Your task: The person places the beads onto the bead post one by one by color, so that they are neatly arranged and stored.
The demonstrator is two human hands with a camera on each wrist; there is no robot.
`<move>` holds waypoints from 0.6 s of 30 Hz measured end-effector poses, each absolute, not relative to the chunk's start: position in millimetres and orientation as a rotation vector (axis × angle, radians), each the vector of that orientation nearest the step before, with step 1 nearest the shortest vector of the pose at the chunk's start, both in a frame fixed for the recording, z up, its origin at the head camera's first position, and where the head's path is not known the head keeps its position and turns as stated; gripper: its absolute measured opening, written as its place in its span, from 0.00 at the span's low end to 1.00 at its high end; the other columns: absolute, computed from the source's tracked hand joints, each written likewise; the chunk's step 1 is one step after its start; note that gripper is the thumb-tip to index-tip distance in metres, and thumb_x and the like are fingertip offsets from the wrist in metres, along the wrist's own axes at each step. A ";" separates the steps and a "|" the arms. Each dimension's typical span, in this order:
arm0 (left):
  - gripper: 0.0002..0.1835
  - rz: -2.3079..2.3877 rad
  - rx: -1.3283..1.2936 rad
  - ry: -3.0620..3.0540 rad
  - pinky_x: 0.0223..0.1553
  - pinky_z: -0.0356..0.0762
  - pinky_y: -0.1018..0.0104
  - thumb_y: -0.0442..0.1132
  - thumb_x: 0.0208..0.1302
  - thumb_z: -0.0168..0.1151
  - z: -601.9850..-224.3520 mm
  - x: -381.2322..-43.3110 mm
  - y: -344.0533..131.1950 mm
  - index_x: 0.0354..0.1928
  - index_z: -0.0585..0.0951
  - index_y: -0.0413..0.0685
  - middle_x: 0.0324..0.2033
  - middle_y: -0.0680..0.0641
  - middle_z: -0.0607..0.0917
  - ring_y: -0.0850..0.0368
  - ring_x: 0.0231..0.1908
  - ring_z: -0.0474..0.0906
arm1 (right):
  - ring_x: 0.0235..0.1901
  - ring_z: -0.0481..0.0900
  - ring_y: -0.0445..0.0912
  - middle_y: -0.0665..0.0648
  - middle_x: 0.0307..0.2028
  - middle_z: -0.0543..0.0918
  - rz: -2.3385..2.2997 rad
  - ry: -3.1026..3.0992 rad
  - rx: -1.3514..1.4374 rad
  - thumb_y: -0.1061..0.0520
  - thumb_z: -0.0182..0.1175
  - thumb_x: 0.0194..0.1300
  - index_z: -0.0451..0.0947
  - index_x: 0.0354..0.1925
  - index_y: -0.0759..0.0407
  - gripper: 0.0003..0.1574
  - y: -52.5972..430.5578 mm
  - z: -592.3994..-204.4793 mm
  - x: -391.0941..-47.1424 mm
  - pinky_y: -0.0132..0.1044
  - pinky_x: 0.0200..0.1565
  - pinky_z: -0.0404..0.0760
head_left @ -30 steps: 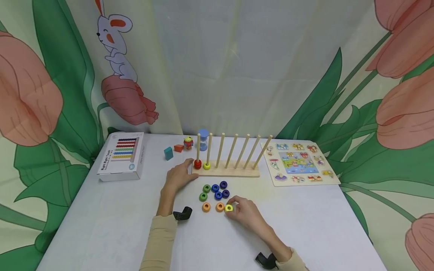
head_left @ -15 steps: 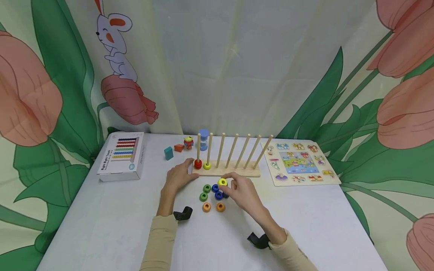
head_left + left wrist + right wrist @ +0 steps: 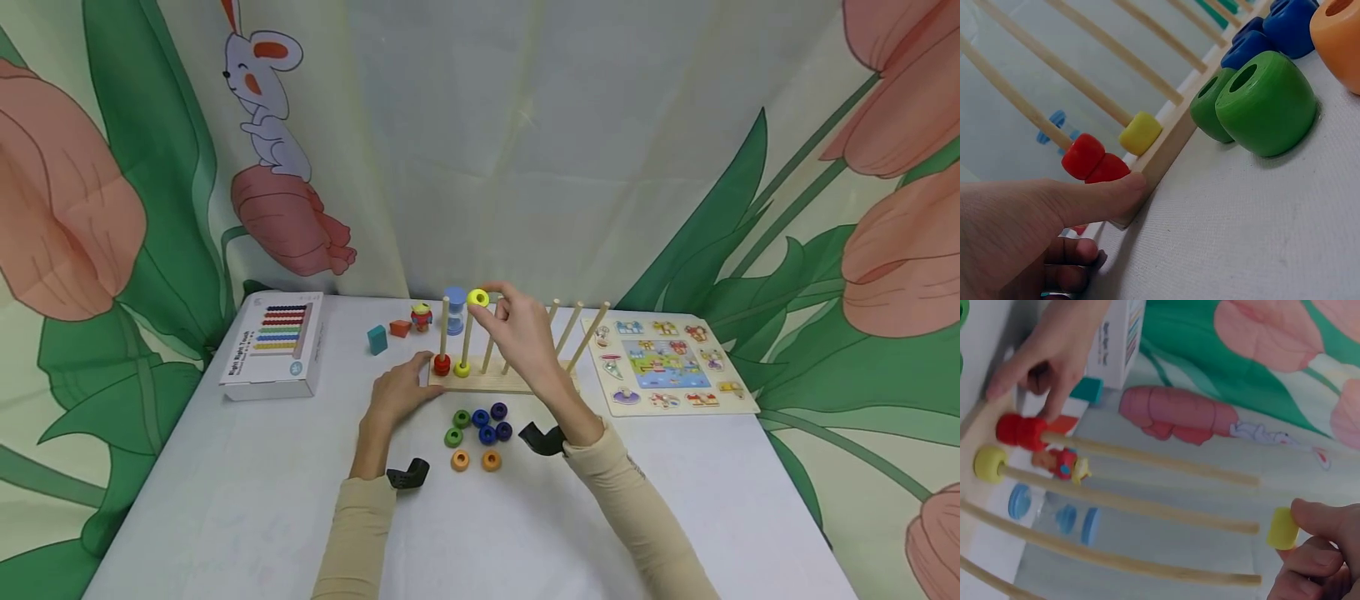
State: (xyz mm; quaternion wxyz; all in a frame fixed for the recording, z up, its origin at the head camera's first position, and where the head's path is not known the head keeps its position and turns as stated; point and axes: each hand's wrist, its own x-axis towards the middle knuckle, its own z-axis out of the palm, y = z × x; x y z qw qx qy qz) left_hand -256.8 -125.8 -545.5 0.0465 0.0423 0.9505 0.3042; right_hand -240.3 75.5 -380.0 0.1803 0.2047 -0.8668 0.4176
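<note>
My right hand (image 3: 521, 333) pinches a yellow bead (image 3: 478, 297) between thumb and fingers. The right wrist view shows this yellow bead (image 3: 1283, 529) just off the tip of the second peg (image 3: 1222, 522), apart from it. My left hand (image 3: 397, 389) holds the left end of the wooden peg rack (image 3: 487, 382), thumb (image 3: 1107, 197) along its front edge. Two red beads (image 3: 1021, 432) sit on the first peg, and one yellow bead (image 3: 1140, 133) is at the foot of the second. The right hand covers some middle pegs in the head view.
Loose green beads (image 3: 453, 437), blue beads (image 3: 487, 434), dark purple beads (image 3: 504, 431) and orange beads (image 3: 491, 461) lie before the rack. A white box (image 3: 270, 346) stands left, a picture puzzle board (image 3: 667, 400) right. Blocks (image 3: 377, 339), a figurine (image 3: 422, 317) and an hourglass (image 3: 455, 300) stand behind.
My right hand has picked the yellow bead up from beside the orange beads and carried it up and forward to the second peg's top. The left hand has stayed at the rack's end.
</note>
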 end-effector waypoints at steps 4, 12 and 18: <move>0.40 0.927 0.126 2.899 0.38 0.70 0.54 0.62 0.54 0.65 -546.1 -256.6 -124.6 0.67 0.67 0.56 0.27 0.51 0.78 0.54 0.28 0.71 | 0.10 0.61 0.45 0.51 0.13 0.68 1.126 -2.495 0.540 0.48 0.62 0.64 0.78 0.52 0.58 0.22 72.4 -379.2 -249.1 0.36 0.15 0.59; 0.40 0.916 0.110 2.907 0.44 0.70 0.47 0.62 0.54 0.65 -544.8 -257.1 -125.6 0.67 0.67 0.57 0.41 0.47 0.83 0.52 0.33 0.74 | 0.08 0.59 0.44 0.51 0.11 0.66 1.163 -2.463 0.545 0.48 0.61 0.65 0.76 0.55 0.58 0.24 68.7 -387.2 -252.4 0.35 0.14 0.58; 0.39 0.912 0.097 2.899 0.43 0.69 0.48 0.61 0.55 0.65 -548.0 -258.7 -125.8 0.68 0.66 0.58 0.34 0.49 0.81 0.51 0.31 0.72 | 0.08 0.59 0.45 0.51 0.10 0.63 1.306 -2.395 0.524 0.49 0.61 0.65 0.75 0.56 0.53 0.23 76.9 -408.1 -235.3 0.35 0.14 0.57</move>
